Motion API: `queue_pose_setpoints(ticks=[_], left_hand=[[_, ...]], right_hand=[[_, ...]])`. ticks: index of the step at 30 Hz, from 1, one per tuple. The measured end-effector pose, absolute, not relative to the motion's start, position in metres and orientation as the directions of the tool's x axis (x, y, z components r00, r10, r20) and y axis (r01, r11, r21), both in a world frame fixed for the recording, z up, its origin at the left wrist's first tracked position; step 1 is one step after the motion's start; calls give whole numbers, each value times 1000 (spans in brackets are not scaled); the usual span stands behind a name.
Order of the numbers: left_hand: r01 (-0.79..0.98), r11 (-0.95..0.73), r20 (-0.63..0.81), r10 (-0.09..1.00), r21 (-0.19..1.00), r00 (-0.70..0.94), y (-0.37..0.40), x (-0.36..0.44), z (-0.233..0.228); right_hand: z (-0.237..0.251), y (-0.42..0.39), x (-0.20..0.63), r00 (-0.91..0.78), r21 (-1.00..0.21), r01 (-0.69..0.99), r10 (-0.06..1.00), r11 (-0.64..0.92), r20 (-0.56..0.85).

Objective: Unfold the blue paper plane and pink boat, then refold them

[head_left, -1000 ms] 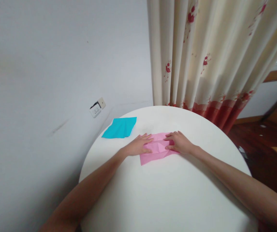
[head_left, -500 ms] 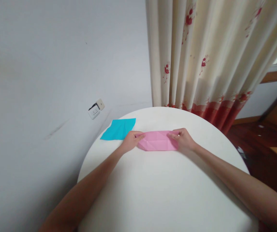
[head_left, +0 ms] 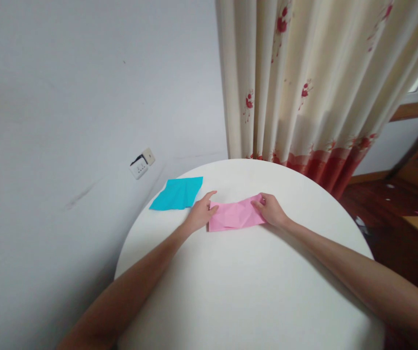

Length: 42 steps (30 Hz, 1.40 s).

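Creased pink sheet (head_left: 236,215): folded into a long band, lying crosswise on the far half of the round white surface (head_left: 245,287), between the two hands. Right hand (head_left: 272,210): closed in a pinch on the sheet's far right corner, thumb on top, fingers behind. Left hand (head_left: 199,214): partly spread, thumb tip touching the sheet's left end, index finger stretched away from the thumb; remaining fingers hidden. Turquoise sheet (head_left: 177,193): flat, lightly creased, just beyond the left hand, near the surface's edge. Behind: white wall (head_left: 84,87) with socket (head_left: 139,167); floral curtain (head_left: 296,73) at right.
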<state>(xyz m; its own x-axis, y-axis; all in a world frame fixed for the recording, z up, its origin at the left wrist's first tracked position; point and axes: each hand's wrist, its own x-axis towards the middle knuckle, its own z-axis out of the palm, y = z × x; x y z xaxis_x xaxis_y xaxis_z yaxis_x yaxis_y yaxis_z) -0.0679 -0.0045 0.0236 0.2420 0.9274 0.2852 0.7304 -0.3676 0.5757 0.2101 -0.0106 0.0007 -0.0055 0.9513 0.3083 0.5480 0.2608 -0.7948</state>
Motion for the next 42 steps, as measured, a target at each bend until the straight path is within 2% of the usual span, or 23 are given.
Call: queue_pose_setpoints(ticks=[2,4,7,11,14,17,19,21,24,26,37,42], left_hand=[[801,-436,371,882,411,290,-6,-65,17],[805,-515,426,825,296,371,-12,-55,13],[730,-633,313,769,258,557,-26,-35,6],[728,-658,116,752,193,649,-39,-21,-6],[759,-634,70,772,149,631,-42,-21,-11],[770,-626,72,779,121,623,-42,-21,-13],[764,-636,69,772,107,632,-42,-21,-12],[760,-641,61,767,104,639,-42,-20,-11],[766,-627,23,776,139,631,-41,-19,-8],[778,-605,-16,788,167,616,-40,-21,-4],[762,-629,-132,751,154,647,-4,-76,9],[783,-611,5,789,115,615,-5,-66,11]], right_hand=[[-2,-12,208,-49,-706,664,957,245,286],[-3,-16,205,-63,-621,750,960,227,274],[-2,-23,200,-79,-519,830,964,204,253],[5,-30,197,-74,-432,886,972,167,225],[10,-37,193,-103,-288,935,937,206,335],[8,-45,182,-242,-150,928,856,342,457],[2,-50,172,-371,-139,872,820,469,436],[-6,-54,163,-458,-186,823,820,537,343],[-16,-55,160,-496,-219,815,841,536,216],[-18,-54,163,-492,-205,828,851,522,181],[-12,-51,167,-493,-177,842,860,509,132],[-11,-50,167,-510,-186,831,851,525,122]])
